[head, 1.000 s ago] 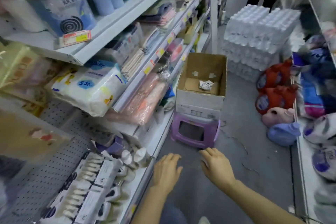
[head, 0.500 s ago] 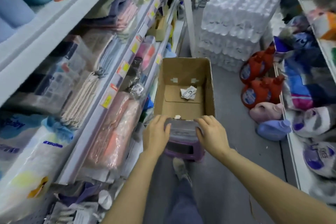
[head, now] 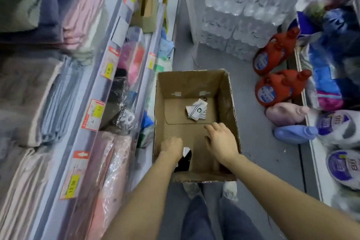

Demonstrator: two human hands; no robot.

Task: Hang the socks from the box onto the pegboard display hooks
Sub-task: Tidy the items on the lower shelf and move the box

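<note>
Shop aisle, box (head: 228, 91), white socks (head: 196, 111) inside

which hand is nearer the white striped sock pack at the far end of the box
Right. The right hand hovers open inside the brown cardboard box, just short of the white striped sock pack. The left hand sits farther back, gripping a black sock pack.

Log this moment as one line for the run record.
stage: picking socks | left hand: grips black sock in box | right hand: open, inside box | white socks: on box floor
</note>
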